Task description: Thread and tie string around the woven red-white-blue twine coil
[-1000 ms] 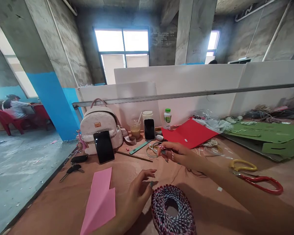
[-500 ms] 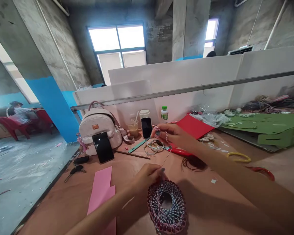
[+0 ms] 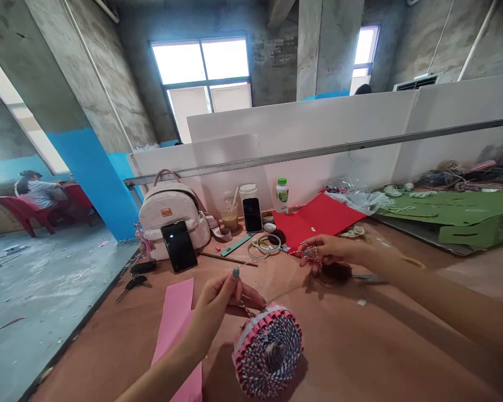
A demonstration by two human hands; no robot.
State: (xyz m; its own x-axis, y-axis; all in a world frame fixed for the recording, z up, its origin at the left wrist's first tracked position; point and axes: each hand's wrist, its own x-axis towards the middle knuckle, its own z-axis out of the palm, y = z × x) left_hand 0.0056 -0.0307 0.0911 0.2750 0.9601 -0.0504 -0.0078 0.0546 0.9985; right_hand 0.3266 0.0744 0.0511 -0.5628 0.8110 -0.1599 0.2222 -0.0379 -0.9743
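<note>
A round woven coil (image 3: 270,357) of dark-and-white twisted cord, with a pink and white ruffled rim and a hole in its middle, stands tilted over the table. My left hand (image 3: 222,304) is at its upper left, thumb and fingers closed on the thin cord, fingertips close to the rim. From there a pink-and-white twisted cord (image 3: 272,258) stretches to the right. Its bunched loops are gripped in my right hand (image 3: 324,251), which hovers beside a dark brown bundle (image 3: 337,273). Part of the left fingers is hidden behind the coil.
Pink paper strips (image 3: 174,324) lie at left. Behind are a backpack (image 3: 174,206), two phones (image 3: 179,248), a drink cup (image 3: 229,216), a green-capped bottle (image 3: 282,195), rings (image 3: 268,244) and red sheets (image 3: 318,218). A green board (image 3: 456,218) lies at right. A person (image 3: 36,190) sits far left.
My right hand has moved right and down with the cord. The left hand has turned thumb-up and shifted left, and the coil has tipped, showing its pink rim.
</note>
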